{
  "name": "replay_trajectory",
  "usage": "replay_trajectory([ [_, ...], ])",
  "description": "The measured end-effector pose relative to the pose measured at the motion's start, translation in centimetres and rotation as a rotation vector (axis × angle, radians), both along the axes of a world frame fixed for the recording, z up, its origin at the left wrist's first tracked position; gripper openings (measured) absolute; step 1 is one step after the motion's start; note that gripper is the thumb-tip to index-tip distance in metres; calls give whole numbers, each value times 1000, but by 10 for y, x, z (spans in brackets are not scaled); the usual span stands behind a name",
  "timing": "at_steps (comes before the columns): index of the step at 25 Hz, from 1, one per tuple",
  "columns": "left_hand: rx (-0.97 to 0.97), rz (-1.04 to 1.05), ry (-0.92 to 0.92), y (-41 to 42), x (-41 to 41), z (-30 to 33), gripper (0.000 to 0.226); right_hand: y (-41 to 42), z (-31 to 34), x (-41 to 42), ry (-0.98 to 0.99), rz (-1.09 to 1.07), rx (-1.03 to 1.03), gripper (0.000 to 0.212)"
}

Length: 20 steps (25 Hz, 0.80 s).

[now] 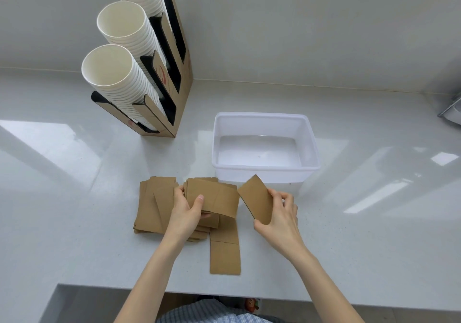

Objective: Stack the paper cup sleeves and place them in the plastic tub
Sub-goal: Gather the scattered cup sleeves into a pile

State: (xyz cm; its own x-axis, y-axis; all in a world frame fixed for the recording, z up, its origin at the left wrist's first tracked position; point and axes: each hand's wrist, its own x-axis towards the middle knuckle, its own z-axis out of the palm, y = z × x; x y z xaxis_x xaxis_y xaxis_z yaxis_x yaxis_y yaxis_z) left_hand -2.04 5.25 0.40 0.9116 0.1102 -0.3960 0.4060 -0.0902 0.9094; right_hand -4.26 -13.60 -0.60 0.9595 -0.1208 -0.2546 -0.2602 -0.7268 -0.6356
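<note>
Flat brown paper cup sleeves lie on the white counter in front of me. My left hand grips a small stack of sleeves, thumb on top, lifted slightly above the loose ones. My right hand holds a single sleeve tilted on edge, just right of that stack. A pile of sleeves rests to the left, partly under my left wrist. One long sleeve lies flat toward the counter's front edge. The translucent white plastic tub stands empty just behind my hands.
A cardboard dispenser rack with three tall stacks of white paper cups stands at the back left. A metal object shows at the right edge. The counter's front edge runs close below the sleeves.
</note>
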Motion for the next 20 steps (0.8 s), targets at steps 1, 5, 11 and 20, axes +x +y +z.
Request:
replay_trajectory([
  [1, -6, -7, 7, -1, 0, 0, 37, 1, 3, 1, -28, 46, 14, 71],
  [5, -31, -57, 12, -3, -2, 1, 33, 11, 13, 4, -102, 250, 21, 70],
  [11, -82, -80, 57, -8, -5, 8, 27, 24, 21, 13, -152, 403, -37, 69],
  [20, -28, -42, -16, -4, -7, 7, 24, 34, 23, 18, -115, 461, 19, 73],
])
